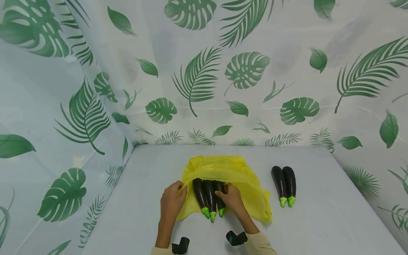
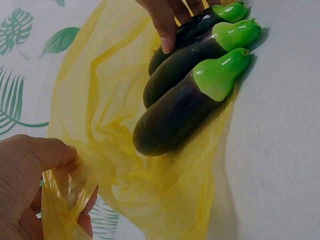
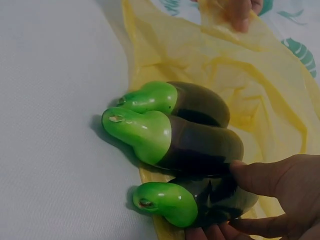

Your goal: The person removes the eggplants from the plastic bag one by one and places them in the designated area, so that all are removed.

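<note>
Reaching in from the near side, my cream sleeves (image 1: 259,244) sit closest to me, with a small black device (image 1: 180,245) at the left wrist and a second device (image 1: 236,238) at the right. Just past them lie the green stem ends of three eggplants (image 1: 209,194), pointing toward me and jutting beyond the mouth of a yellow plastic bag (image 1: 220,168) onto the white table (image 1: 322,219). I have my left hand (image 1: 172,200) at the left of that mouth, its grip closed in a pinch, thumb against fingers, on the bag's thin, gathered edge. My right hand (image 1: 232,196) is at the rightmost of the three; its grip is narrowed around that eggplant, thumb on one side and fingers on the other, partly hidden beneath. The three dark bodies lie side by side on the bag's lower layer, their far ends going under its raised upper layer. Beyond, the bag spreads in loose creases. Off to the right, well apart from it, two more eggplants (image 1: 279,180) lie together on the table, stems toward me too. Farthest back, white cloth (image 1: 204,122) printed with green leaves rises behind the table.
</note>
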{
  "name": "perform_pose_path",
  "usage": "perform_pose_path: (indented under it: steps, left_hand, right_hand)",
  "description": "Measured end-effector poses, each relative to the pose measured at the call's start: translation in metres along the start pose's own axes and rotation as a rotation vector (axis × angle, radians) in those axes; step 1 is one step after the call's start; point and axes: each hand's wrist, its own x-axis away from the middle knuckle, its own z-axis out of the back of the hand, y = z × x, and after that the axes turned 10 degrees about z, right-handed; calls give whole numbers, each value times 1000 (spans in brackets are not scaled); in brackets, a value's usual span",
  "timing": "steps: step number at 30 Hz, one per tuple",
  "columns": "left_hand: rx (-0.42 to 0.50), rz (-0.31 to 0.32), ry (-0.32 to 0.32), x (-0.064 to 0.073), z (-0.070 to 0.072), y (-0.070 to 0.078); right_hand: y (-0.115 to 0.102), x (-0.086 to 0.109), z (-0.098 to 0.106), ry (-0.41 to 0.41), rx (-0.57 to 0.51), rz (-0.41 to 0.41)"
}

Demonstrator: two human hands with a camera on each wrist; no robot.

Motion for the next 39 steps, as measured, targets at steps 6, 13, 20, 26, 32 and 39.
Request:
perform_pose_path:
  steps: [6, 13, 20, 26, 32, 39]
  left_hand:
    - [-3, 4, -4, -2, -2, -1]
    - [11, -1, -5, -3, -1, -1]
    - [14, 15, -13, -2, 0, 0]
    - [7, 23, -10, -2, -2, -2]
    - [11, 27, -17, -2, -5, -2]
    - [17, 15, -17, 0, -6, 0]
  right_hand:
    - [1, -3, 2, -8, 20, -6]
    - [1, -4, 6, -18, 12, -35]
    - [1, -4, 11, -26, -5, -65]
    - [1, -3, 14, -45, -54, -94]
    - [2, 0, 18, -69, -109, -139]
    - [-2, 3, 24, -81, -160, -213]
